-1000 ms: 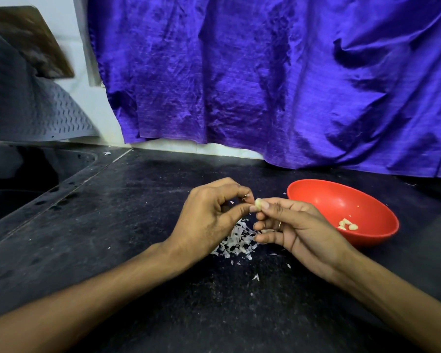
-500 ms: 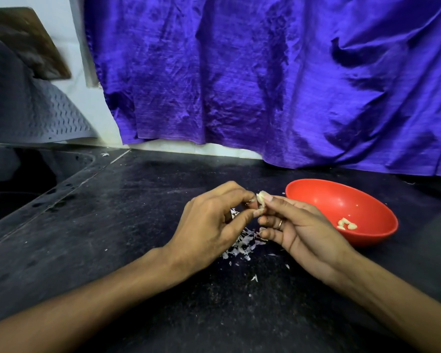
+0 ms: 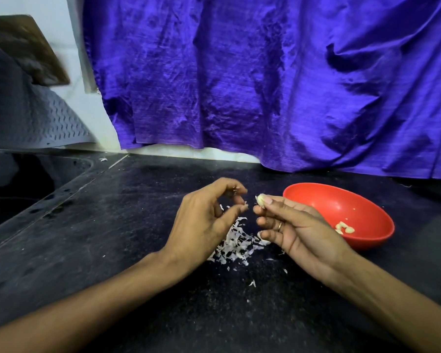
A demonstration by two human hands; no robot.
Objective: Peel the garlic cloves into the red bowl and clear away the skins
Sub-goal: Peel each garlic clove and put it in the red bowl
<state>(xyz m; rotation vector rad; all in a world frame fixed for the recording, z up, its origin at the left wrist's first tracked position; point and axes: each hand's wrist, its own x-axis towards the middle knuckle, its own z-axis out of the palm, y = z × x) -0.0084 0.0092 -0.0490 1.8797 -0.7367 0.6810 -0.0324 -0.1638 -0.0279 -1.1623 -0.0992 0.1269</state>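
My right hand [image 3: 298, 230] pinches a pale garlic clove [image 3: 260, 200] between thumb and forefinger, just left of the red bowl [image 3: 316, 187]. A few peeled cloves [image 3: 344, 228] lie inside the bowl at its right. My left hand [image 3: 206, 222] hovers a short gap to the left of the clove, its fingers loosely curled and its thumb and forefinger apart; a tiny flake of skin clings to the thumb tip. A pile of white garlic skins [image 3: 237, 244] lies on the black counter [image 3: 112, 225] beneath and between my hands.
A dark sink [image 3: 23, 184] is set into the counter at the far left, with a grey perforated mat [image 3: 23, 118] and a brown board [image 3: 28, 52] leaning behind it. A purple cloth [image 3: 265, 85] hangs along the back wall. Stray skin flakes [image 3: 252, 283] lie near me.
My left hand has let go of the clove and drawn away to the left, its fingers spreading. My right hand keeps the clove, lifted slightly. More of the skin pile shows.
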